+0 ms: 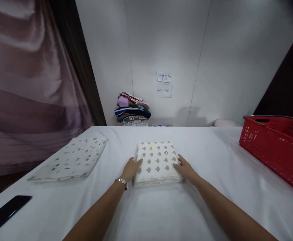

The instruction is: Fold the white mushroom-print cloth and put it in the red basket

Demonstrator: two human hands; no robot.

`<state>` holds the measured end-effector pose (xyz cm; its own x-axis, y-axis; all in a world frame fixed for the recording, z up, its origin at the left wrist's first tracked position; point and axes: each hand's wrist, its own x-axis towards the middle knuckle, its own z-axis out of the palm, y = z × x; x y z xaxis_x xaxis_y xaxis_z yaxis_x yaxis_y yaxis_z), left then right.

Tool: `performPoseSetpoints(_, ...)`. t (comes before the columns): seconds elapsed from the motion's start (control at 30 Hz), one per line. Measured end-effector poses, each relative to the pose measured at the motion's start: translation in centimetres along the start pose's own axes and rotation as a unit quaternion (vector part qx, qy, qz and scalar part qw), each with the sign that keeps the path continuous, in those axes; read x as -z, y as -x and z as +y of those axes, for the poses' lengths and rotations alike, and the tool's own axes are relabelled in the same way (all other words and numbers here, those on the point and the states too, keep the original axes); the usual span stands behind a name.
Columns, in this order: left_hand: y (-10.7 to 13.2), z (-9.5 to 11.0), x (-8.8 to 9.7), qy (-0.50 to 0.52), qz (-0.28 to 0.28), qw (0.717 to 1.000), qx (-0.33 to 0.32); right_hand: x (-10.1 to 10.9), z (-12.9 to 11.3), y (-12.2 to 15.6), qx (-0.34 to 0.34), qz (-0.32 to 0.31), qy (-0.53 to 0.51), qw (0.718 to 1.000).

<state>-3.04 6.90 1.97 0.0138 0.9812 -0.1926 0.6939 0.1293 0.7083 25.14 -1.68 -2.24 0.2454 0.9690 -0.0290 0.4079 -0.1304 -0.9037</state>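
A folded white cloth (158, 164) printed with grey tree-like shapes lies flat in the middle of the table, its layers showing along the near edge. My left hand (132, 169), with a bracelet at the wrist, grips the cloth's left side, thumb on top and the other fingers partly hidden beside it. On the opposite side my right hand (185, 168) grips the right edge, its thumb over the top. Farther left rests a second folded white cloth (73, 159) with a scattered dark leaf-like print; neither hand touches it.
A red plastic basket (274, 144) stands at the table's right edge. At the near left lies a black phone-like slab (7, 212). Behind the white-covered table (206, 147), a pile of folded fabrics (132, 108) sits against the wall. A pinkish curtain (28, 83) hangs at the left.
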Motion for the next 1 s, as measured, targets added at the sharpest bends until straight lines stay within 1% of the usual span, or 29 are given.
performPoseSetpoints(0.07,0.6,-0.3,0.2,0.028,-0.024,0.999,0.022,0.1,-0.3,1.0,-0.005,-0.012,-0.006,1.0)
performPoseSetpoints(0.13,1.6,-0.3,0.2,0.057,-0.052,0.996,0.034,0.6,-0.6,1.2,-0.008,-0.033,-0.012,0.999)
performPoseSetpoints(0.2,3.3,0.0,-0.2,0.132,-0.113,0.984,0.039,1.8,-0.5,0.7,-0.01,-0.044,-0.021,0.999)
performPoseSetpoints(0.23,4.4,0.3,-0.5,0.185,-0.155,0.97,0.042,2.6,-0.2,0.1,-0.009,-0.04,-0.025,0.999)
performPoseSetpoints(0.27,5.6,0.5,-1.0,0.244,-0.204,0.947,0.044,3.7,0.2,-0.5,-0.01,-0.031,-0.025,0.999)
performPoseSetpoints(0.3,6.8,0.7,-1.7,0.296,-0.251,0.92,0.046,4.8,0.7,-1.2,-0.009,-0.016,-0.023,1.0)
performPoseSetpoints(0.37,9.1,1.0,-3.1,0.363,-0.332,0.87,0.037,7.2,1.8,-2.4,-0.017,0.002,-0.012,1.0)
performPoseSetpoints(0.4,10.1,1.1,-3.7,0.385,-0.356,0.851,0.033,8.2,2.3,-2.9,-0.026,0.008,-0.002,1.0)
performPoseSetpoints(0.43,10.8,1.1,-4.3,0.4,-0.369,0.839,0.03,9.1,2.7,-3.3,-0.033,0.013,0.016,0.999)
performPoseSetpoints(0.47,11.3,1.1,-4.7,0.411,-0.369,0.833,0.03,9.7,2.9,-3.4,-0.036,0.02,0.047,0.998)
performPoseSetpoints(0.53,11.6,1.0,-5.0,0.422,-0.35,0.835,0.037,10.2,2.6,-3.3,-0.028,0.04,0.129,0.99)
performPoseSetpoints(0.57,11.4,0.9,-4.9,0.427,-0.338,0.838,0.039,10.1,2.1,-2.9,-0.015,0.05,0.166,0.985)
performPoseSetpoints(0.63,10.5,0.6,-4.3,0.434,-0.313,0.844,0.041,8.9,0.5,-1.6,0.032,0.059,0.214,0.974)
performPoseSetpoints(0.67,9.8,0.4,-4.0,0.433,-0.291,0.852,0.041,8.0,-0.6,-0.7,0.063,0.053,0.22,0.972)
performPoseSetpoints(0.7,9.0,0.3,-3.7,0.42,-0.257,0.869,0.04,6.9,-1.7,0.3,0.098,0.037,0.22,0.97)
performPoseSetpoints(0.73,8.1,0.1,-3.4,0.385,-0.206,0.899,0.03,5.7,-2.8,1.4,0.127,0.016,0.22,0.967)
performPoseSetpoints(0.8,6.2,-0.3,-2.9,0.266,-0.084,0.96,-0.011,3.2,-4.7,3.8,0.173,-0.042,0.232,0.956)
performPoseSetpoints(0.83,5.2,-0.4,-2.7,0.202,-0.028,0.978,-0.037,2.0,-5.4,4.9,0.194,-0.072,0.246,0.947)
performPoseSetpoints(0.87,4.2,-0.6,-2.6,0.148,0.012,0.987,-0.06,1.0,-5.8,5.8,0.213,-0.105,0.265,0.934)
performPoseSetpoints(0.9,3.3,-0.7,-2.5,0.11,0.035,0.99,-0.078,0.1,-6.1,6.6,0.227,-0.138,0.287,0.921)
performPoseSetpoints(0.97,1.8,-0.9,-2.3,0.079,0.05,0.991,-0.098,-1.3,-5.8,7.5,0.24,-0.192,0.335,0.891)
performPoseSetpoints(1.0,1.3,-0.9,-2.3,0.065,0.052,0.991,-0.108,-1.8,-5.5,7.8,0.241,-0.207,0.358,0.878)
